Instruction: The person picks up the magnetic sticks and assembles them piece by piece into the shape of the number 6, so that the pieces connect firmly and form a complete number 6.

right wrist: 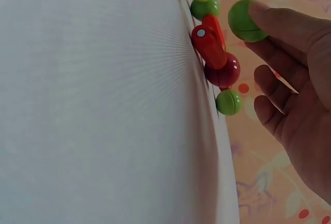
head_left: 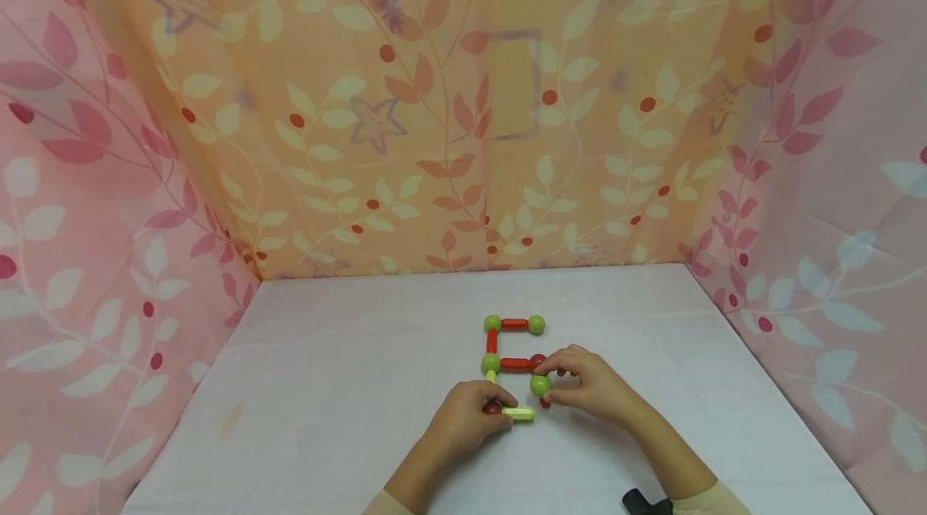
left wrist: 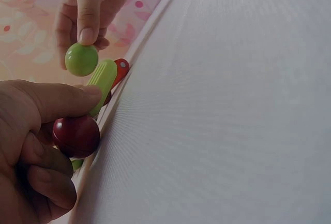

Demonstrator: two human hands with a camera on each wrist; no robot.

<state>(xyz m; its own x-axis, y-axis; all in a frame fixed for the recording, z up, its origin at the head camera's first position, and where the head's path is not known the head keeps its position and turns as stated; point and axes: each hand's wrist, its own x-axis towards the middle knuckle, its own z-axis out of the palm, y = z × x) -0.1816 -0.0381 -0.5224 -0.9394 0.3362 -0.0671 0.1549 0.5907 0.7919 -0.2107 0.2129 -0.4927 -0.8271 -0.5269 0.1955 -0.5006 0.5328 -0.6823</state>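
Observation:
On the white table lies a figure of toy building rods and balls. Its red rods (head_left: pixel 515 324) join green balls (head_left: pixel 492 363), with a dark red ball (head_left: pixel 537 362) at the middle right. My right hand (head_left: pixel 590 386) pinches a loose green ball (right wrist: pixel 247 21) between thumb and fingers, above a red rod (right wrist: pixel 209 45) that sticks out from that dark red ball. At the figure's near left corner my left hand (head_left: pixel 463 416) pinches a light green rod (head_left: pixel 518 414) where it meets another dark red ball (left wrist: pixel 76 136). The fingers partly cover this corner.
A black object (head_left: pixel 646 502) lies by the right sleeve at the table's near edge. Leaf-patterned cloth walls (head_left: pixel 449 96) enclose the white table (head_left: pixel 326 354) at the back and both sides.

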